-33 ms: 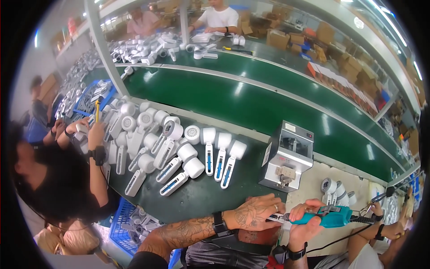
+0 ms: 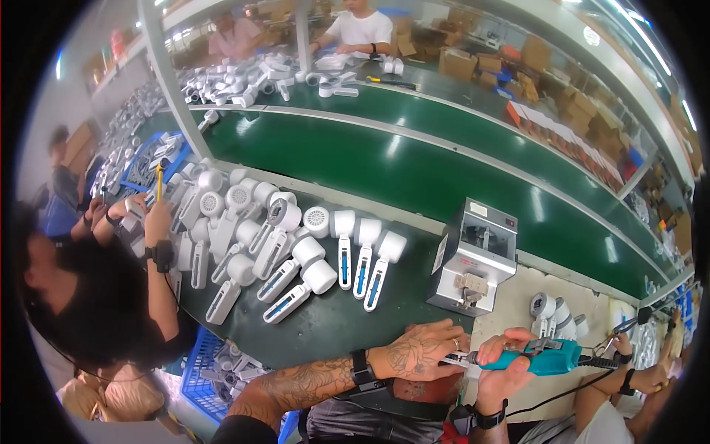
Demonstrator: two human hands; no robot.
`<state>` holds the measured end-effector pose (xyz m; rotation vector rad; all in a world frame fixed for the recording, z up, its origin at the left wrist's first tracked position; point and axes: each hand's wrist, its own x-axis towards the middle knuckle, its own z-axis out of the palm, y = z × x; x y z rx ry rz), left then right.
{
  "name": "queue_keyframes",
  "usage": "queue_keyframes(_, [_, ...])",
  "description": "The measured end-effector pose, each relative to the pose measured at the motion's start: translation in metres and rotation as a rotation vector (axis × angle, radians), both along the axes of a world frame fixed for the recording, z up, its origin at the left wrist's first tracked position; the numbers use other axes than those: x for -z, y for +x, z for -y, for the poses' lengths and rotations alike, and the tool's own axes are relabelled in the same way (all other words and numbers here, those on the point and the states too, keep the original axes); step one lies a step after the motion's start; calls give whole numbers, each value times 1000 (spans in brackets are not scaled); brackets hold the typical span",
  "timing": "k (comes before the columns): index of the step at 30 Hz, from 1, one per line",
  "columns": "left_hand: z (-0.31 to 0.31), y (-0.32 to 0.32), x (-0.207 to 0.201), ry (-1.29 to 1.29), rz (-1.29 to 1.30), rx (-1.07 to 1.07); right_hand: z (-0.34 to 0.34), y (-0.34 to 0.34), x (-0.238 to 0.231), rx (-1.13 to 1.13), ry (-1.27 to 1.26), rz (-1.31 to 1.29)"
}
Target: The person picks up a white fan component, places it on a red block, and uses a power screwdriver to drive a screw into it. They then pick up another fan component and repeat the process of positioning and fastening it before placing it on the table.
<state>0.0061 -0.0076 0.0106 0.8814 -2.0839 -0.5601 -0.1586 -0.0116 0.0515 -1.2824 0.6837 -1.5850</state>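
My right hand (image 2: pixel 501 377) is closed around a teal electric screwdriver (image 2: pixel 543 358), held nearly level with its tip pointing left. Just left of that tip, my left hand (image 2: pixel 416 352) bends its fingers over a small whitish part (image 2: pixel 452 358). Most of this part is hidden under the fingers, so its full shape does not show. Whether the bit touches it I cannot tell. Beyond my left hand lie white handheld fans with open handles and blue strips inside, among them a fan (image 2: pixel 376 272) with its round head pointing away.
A grey box-shaped machine (image 2: pixel 475 255) stands beyond my hands. More white fans (image 2: pixel 240 196) pile up at left, near a co-worker's arm (image 2: pixel 161 274). Behind runs a green conveyor belt (image 2: pixel 384 159). A blue basket (image 2: pixel 200 370) of parts sits low at left. Another person's arm is at right.
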Motion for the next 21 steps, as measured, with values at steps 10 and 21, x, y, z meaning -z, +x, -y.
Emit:
queue_keyframes(10, [-1, -6, -2, -14, -6, -28, 2, 0, -2, 28, -61, -23])
queue_keyframes(21, [-7, 3, 7, 11, 135, -235, 16, 8, -53, 100, -38, -33])
